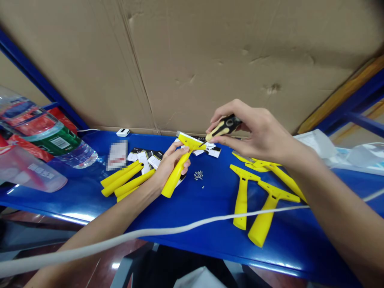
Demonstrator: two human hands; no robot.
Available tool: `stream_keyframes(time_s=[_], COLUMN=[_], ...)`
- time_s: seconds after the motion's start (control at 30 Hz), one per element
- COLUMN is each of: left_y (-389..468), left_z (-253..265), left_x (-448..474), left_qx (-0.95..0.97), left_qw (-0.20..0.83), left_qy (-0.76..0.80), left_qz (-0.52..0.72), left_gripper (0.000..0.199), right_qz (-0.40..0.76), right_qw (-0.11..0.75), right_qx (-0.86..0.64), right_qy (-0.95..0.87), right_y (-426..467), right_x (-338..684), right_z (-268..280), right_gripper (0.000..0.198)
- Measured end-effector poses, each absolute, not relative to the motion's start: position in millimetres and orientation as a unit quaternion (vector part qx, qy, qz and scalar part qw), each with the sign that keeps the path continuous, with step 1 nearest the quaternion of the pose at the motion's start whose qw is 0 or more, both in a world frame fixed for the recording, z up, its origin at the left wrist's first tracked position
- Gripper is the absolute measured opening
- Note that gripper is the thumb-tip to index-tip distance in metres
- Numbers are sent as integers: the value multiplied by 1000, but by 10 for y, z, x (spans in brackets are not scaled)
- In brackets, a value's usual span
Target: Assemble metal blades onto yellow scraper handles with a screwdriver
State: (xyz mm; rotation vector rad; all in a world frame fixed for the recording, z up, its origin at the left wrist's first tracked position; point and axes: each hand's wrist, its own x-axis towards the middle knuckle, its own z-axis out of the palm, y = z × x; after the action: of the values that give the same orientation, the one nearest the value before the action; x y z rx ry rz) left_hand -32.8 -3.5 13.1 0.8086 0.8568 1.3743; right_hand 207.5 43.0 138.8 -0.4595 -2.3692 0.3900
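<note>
Both arms bare. Left forearm (pixel 123 216) enters lower left, slants up and right; left wrist (pixel 154 185) roughly in line. Left hand (pixel 170 163) closed in a grip, thumb laid forward on top, fingertips curled round from below. Right forearm (pixel 333 204) comes in lower right, angled up and left. Right hand (pixel 255 130) higher, back up, index finger arched, thumb below, pinching. Hands near each other, apart.

T-shaped tool (pixel 176 173) was plain yellow; screwdriver (pixel 222 128) showed black and cream; table (pixel 210 200) blue; cable (pixel 168 231) white; cardboard (pixel 210 60) brown.
</note>
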Motion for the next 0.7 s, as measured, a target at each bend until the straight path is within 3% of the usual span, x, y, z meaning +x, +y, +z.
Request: stream_keyframes(time_s=[0.3,0.43,0.53,0.6,0.7], left_y=[-30,0,59,100,129], left_z=[155,173,189,198,212], left_x=[-363,-393,-466,-524,-580], left_qx=[350,358,361,361,362], left_qw=[608,605,592,582,577], left_qy=[378,369,356,358,359], left_qz=[604,608,626,635,639], left_gripper=[50,47,47,50,54], right_qz=[149,119,165,204,222], right_qw=[319,359,410,381,238], right_qx=[-209,-227,-229,-215,-189], right_qy=[-912,-897,-867,-876,-926], right_y=[425,391,312,274,288], right_x=[2073,2125,2171,2167,2094], right_z=[1400,1441,1502,1517,1463], right_gripper=[24,29,36,33,22])
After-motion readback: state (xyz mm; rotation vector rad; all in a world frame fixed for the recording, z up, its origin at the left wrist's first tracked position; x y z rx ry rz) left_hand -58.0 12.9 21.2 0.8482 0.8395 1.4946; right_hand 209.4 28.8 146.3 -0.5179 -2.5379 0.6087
